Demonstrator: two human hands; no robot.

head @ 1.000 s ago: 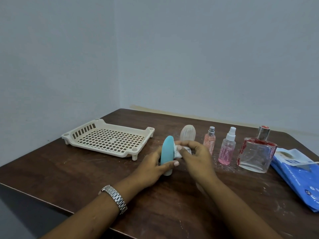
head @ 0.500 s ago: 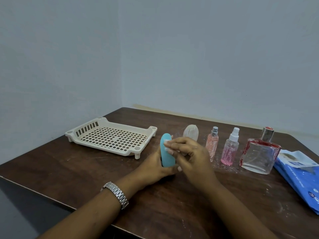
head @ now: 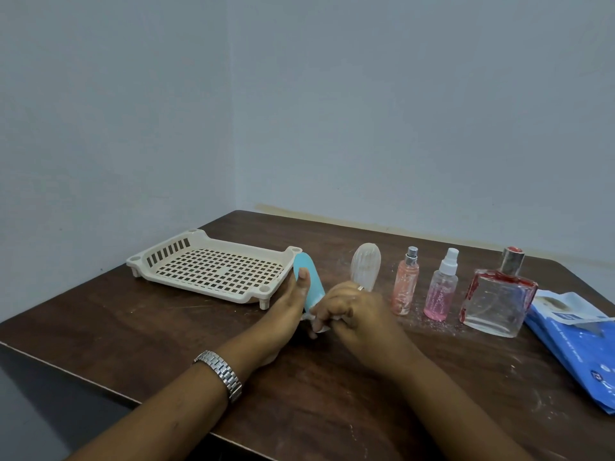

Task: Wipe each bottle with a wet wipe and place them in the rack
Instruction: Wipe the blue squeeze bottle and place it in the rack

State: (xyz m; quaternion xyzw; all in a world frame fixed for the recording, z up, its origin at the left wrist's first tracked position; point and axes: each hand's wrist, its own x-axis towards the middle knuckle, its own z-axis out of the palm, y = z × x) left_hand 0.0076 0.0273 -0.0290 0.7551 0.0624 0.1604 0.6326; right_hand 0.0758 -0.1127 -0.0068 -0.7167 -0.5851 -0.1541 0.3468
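My left hand (head: 286,306) grips a light blue oval bottle (head: 311,281), tilted with its top leaning toward the rack. My right hand (head: 352,311) presses a white wet wipe (head: 317,327) against the bottle's lower end; most of the wipe is hidden under my fingers. The cream slotted rack (head: 213,267) sits just left of the bottle with nothing in it. A row of bottles stands to the right: a ribbed white one (head: 366,264), a peach spray bottle (head: 406,284), a pink spray bottle (head: 441,291) and a square glass perfume bottle (head: 499,297).
A blue wet-wipe pack (head: 575,341) lies at the table's right edge with its flap lifted. The dark wooden table (head: 166,331) stands in a corner between two pale walls. White specks dust the wood near the spray bottles.
The blue bottle has tipped over toward the rack. My right hand has slid down from the bottle's upper side to its lower end with the wipe.
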